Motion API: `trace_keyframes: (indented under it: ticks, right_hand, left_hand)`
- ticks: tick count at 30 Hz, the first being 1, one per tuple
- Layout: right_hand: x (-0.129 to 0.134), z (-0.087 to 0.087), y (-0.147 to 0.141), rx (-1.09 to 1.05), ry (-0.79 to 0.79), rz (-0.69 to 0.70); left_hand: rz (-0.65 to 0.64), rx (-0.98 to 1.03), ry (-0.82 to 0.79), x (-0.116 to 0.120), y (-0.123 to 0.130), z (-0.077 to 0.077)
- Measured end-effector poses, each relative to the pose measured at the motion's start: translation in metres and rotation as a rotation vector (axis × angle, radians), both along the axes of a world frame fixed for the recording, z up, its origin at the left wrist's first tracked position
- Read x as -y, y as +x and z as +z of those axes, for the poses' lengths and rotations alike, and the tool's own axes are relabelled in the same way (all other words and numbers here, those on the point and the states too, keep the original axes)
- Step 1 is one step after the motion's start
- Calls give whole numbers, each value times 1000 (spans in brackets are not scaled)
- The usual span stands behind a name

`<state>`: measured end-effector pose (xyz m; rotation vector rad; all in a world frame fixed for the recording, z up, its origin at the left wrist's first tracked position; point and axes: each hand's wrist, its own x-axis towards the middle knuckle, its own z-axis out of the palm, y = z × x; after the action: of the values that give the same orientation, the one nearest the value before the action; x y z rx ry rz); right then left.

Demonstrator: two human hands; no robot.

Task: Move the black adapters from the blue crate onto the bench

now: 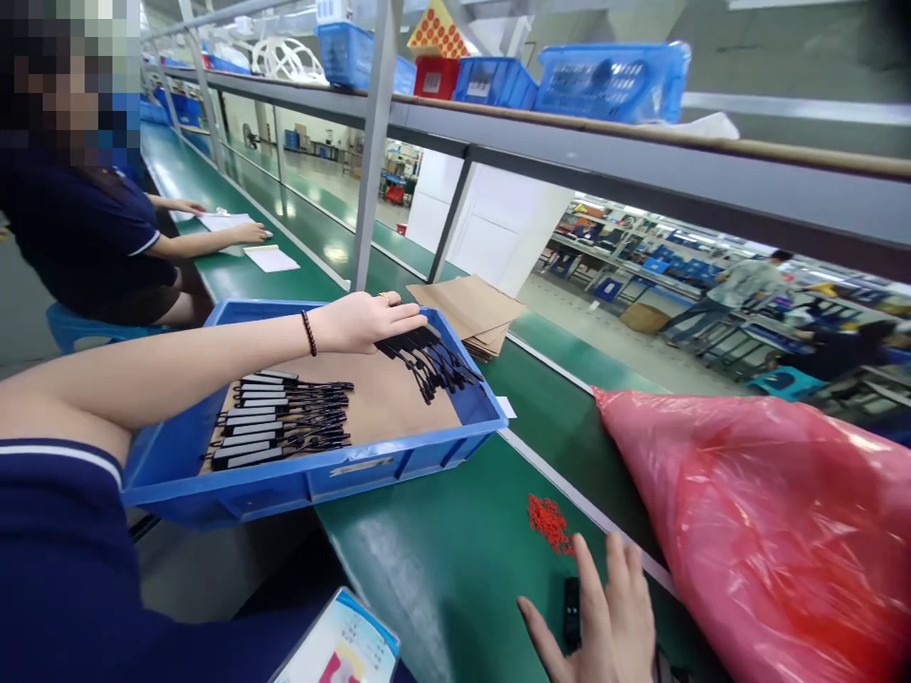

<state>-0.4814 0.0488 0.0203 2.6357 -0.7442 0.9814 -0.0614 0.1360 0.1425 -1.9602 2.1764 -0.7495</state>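
**One level grip should spare tangled cords (428,387)**

In the head view, the left hand (374,321) clamps black pieces (405,340) over the blue bin (413,460); the right hand (604,621) lies splayed near red rings (548,522) on the table (427,541).

Head-worn view (tilted sideways): faces forward and down, close above green bench (434,569).

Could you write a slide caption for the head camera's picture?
Left hand at black corded pieces in a blue bin; right hand open near small red pieces on a green bench.
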Motion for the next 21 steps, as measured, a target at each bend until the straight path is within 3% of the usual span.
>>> trace_keyframes:
  ticks: [4,8,13,18,21]
  right_hand:
    - [-16,51,35,69,-7,125]
    - [-15,75,62,179,-118,69]
    - [3,74,59,302,-144,-22]
    - [22,60,39,413,-234,45]
    - [29,51,33,520,-312,125]
  left_hand:
    - [-201,22,-60,14,-72,36]
    - [-449,105,-184,29,-147,46]
    - [-669,124,-260,47,-200,38]
    - [-766,45,-230,54,-219,34]
    - [-851,-112,-161,48,-223,38]
